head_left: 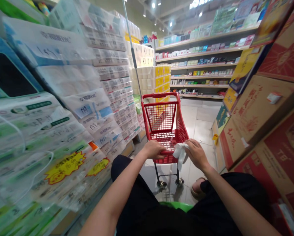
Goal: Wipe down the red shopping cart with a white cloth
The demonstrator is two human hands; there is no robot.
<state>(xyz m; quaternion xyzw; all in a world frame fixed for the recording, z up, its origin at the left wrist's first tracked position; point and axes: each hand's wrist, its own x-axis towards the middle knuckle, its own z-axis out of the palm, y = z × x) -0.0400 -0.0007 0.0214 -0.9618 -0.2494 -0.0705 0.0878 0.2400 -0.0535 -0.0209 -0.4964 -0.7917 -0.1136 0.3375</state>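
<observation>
A small red shopping cart [166, 160] with a mesh basket stands on the floor between my legs. My left hand [153, 149] grips the near rim of the basket at its left side, fingers curled over the edge. At the near right corner, my right hand [195, 153] holds a crumpled white cloth [180, 151] against the rim; part of it hangs down outside the basket. Whether it is fabric or a paper wipe, I cannot tell. Inside, the basket shows nothing but its red grid. The cart's raised handle bar [159, 95] is at the far end.
Tall stacks of wrapped tissue packs [80, 101] line the left. Cardboard cartons [257, 111] are piled on the right. Shelves of small goods [198, 67] run along the back. A thin pole [133, 57] rises at the cart's left. Something green [177, 205] lies beneath me.
</observation>
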